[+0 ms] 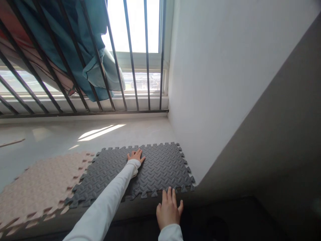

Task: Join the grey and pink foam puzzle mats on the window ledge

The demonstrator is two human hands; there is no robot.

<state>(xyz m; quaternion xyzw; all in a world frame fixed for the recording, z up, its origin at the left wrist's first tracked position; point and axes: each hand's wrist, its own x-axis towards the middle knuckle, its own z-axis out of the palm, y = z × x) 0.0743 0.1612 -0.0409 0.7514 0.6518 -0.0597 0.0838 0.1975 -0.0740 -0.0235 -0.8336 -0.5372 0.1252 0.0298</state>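
Observation:
Two dark grey foam floor tiles, or one wide piece, form a grey foam mat (160,164) with a raised tread pattern and jigsaw edges, lying on the window ledge against the right wall. My left hand (135,156) rests on its upper middle, fingers spread. At the mat's front edge is my right hand (170,207), fingers stretched out; its fingertips are at the edge, and I cannot tell whether they touch. Left of the grey mat lies a pale pink foam mat (42,184) with similar jigsaw edges.
Black metal bars (130,57) stand before the window. Blue-green cloth (95,63) hangs behind them. A white wall (208,67) bounds the ledge (140,129) on the right. A thin stick-like piece (12,143) lies at far left. Below the front edge it is dark.

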